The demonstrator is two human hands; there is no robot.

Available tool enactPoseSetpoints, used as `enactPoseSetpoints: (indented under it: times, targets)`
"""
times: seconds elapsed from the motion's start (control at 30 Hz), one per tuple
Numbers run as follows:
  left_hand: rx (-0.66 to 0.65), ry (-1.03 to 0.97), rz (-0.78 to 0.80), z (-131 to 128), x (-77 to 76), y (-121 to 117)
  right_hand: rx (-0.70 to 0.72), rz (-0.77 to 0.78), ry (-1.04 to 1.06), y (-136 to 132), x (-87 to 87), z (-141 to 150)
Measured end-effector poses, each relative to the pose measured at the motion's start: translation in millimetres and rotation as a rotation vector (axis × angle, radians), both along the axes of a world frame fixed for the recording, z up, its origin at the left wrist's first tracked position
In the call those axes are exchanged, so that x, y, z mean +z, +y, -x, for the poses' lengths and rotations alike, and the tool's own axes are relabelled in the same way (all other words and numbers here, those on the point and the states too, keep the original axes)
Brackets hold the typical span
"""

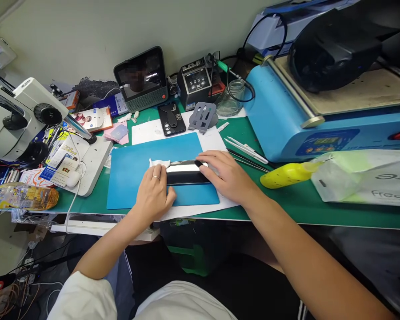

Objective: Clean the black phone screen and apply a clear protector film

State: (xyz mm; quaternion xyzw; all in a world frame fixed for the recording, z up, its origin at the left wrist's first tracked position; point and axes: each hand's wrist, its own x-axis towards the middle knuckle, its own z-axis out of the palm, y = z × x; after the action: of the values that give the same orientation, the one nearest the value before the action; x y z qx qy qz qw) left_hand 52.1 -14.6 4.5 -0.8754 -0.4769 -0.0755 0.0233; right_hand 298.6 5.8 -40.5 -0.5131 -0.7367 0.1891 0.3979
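Observation:
A black phone (186,173) with a glossy screen lies flat on a blue mat (133,169) in the middle of the green bench. My left hand (155,192) is closed on a white wipe (160,163) and presses it against the phone's left end. A ring sits on one finger of that hand. My right hand (224,174) rests on the phone's right end with its fingers curled over the edge, holding it down.
A microscope (20,115) stands at the left. A blue machine (320,120) fills the right. A yellow squeeze bottle (288,174) and a plastic bag (363,175) lie to the right of my hand. Tweezers (246,150), a phone case (171,118), a soldering station (196,84) and a small screen (142,80) sit behind the mat.

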Motion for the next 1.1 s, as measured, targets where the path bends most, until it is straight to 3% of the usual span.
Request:
enactPoseSetpoints:
  times: [0.17, 0.37, 0.57, 0.77, 1.0, 1.1]
  targets:
    - [0.005, -0.004, 0.029, 5, 4.8, -21, 0.009, 0.007, -0.006, 0, 2.2, 1]
    - [-0.012, 0.051, 0.045, -2, 8.7, 0, 0.011, 0.011, 0.001, -1, 2.3, 1]
    - [-0.097, 0.039, 0.043, -16, 7.8, -10, 0.012, -0.016, 0.007, 0, 1.3, 2]
    - [-0.059, 0.033, 0.091, -33, 8.0, 9, 0.006, -0.029, 0.012, 0, -1.9, 1]
    - [-0.082, 0.021, 0.073, -20, 7.3, -23, 0.010, -0.010, 0.005, -1, 1.2, 1]
    - [-0.086, 0.037, 0.063, -20, 5.6, -15, 0.011, -0.015, 0.009, 0, 0.5, 1]
